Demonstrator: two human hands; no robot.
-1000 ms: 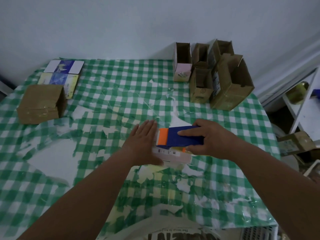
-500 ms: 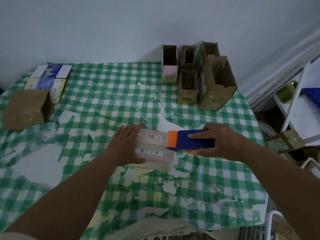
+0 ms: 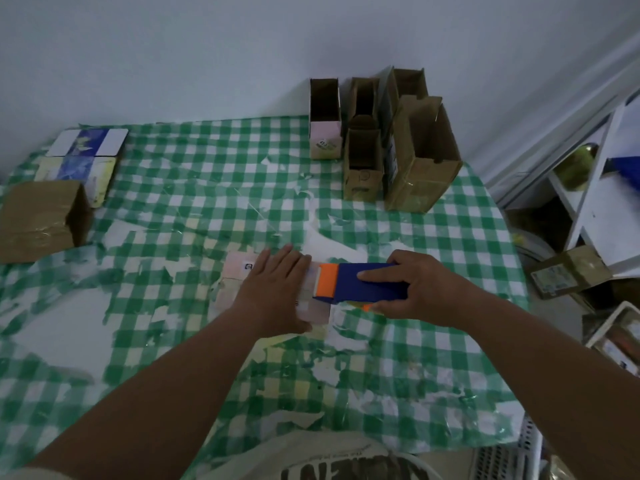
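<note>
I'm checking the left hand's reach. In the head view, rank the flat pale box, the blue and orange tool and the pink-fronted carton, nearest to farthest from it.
1. flat pale box, pressed under the left hand.
2. blue and orange tool, just right of it, gripped by the right hand.
3. pink-fronted carton, at the back by the wall.

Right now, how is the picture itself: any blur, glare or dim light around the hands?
Head view: dim bluish light, no strong glare on the cloth; left hand and right hand on the blue tool look fairly sharp; the shelf at the right edge is smeared; straight lines bend toward the borders.
</note>
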